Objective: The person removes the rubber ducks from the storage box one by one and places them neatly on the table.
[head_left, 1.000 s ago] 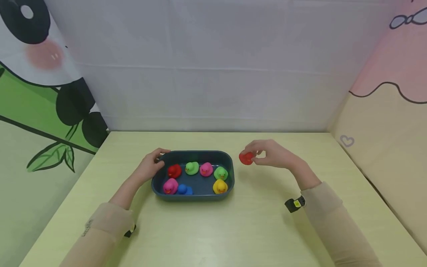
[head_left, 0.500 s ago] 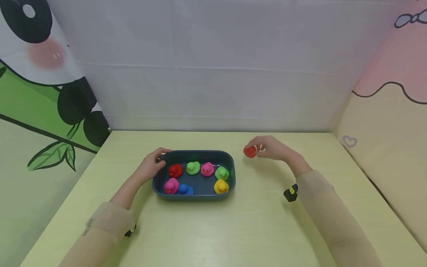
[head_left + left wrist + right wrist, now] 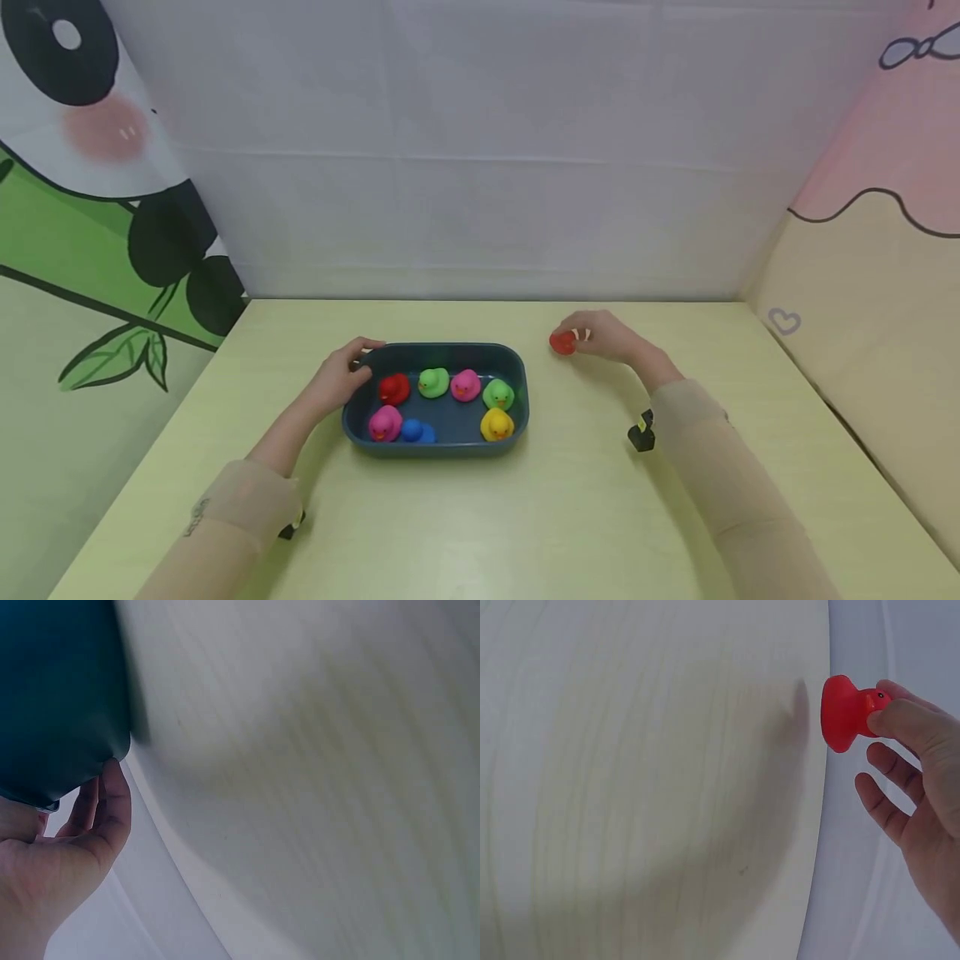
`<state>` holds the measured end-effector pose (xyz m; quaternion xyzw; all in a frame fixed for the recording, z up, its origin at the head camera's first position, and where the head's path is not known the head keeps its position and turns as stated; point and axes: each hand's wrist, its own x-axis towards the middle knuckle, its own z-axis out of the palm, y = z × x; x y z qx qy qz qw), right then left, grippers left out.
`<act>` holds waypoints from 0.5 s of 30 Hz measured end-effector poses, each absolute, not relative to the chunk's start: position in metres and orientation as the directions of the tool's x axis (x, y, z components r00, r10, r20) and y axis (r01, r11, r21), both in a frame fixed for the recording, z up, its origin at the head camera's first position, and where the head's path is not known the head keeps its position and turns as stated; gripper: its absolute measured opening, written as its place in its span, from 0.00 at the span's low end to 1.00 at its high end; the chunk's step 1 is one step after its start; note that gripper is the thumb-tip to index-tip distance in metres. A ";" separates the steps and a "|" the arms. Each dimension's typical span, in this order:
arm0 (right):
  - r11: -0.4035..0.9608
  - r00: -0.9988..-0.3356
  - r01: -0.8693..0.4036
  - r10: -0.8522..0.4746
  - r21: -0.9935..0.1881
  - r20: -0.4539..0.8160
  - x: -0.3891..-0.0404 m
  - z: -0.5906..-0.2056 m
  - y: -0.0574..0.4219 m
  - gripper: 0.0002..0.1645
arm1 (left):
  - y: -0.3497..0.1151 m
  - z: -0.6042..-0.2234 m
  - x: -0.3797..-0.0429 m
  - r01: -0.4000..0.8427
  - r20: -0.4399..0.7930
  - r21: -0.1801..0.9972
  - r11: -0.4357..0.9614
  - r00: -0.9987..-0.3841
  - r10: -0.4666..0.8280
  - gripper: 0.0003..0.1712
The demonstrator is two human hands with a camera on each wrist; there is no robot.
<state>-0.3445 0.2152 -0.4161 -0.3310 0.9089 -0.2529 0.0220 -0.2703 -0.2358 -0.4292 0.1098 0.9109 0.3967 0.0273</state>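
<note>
My left hand grips the left back corner of a dark blue tray, thumb at the inside of the rim. In the left wrist view, fingers curl against the outside of the tray. My right hand pinches a red rubber duck to the right of the tray, toward the back of the table. Seen from the right wrist, thumb and forefinger hold the duck by its head, its base turned outward; the other fingers stay loose. Its shadow falls on the table beside it.
Inside the tray sit several rubber ducks: a red one, a blue one, a yellow one, plus pink and green ones. The pale wooden table ends at a white cloth wall behind. Printed panels flank both sides.
My right hand has carried the red rubber duck slightly away from the tray, rightward and back, mostly in the first half second. My left hand keeps its hold on the tray.
</note>
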 end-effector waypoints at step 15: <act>0.667 -0.844 -0.518 -0.499 -0.535 0.195 -0.347 -0.438 0.212 0.22 | -0.240 -0.427 -0.268 0.175 0.026 0.729 0.661 -0.973 0.230 0.26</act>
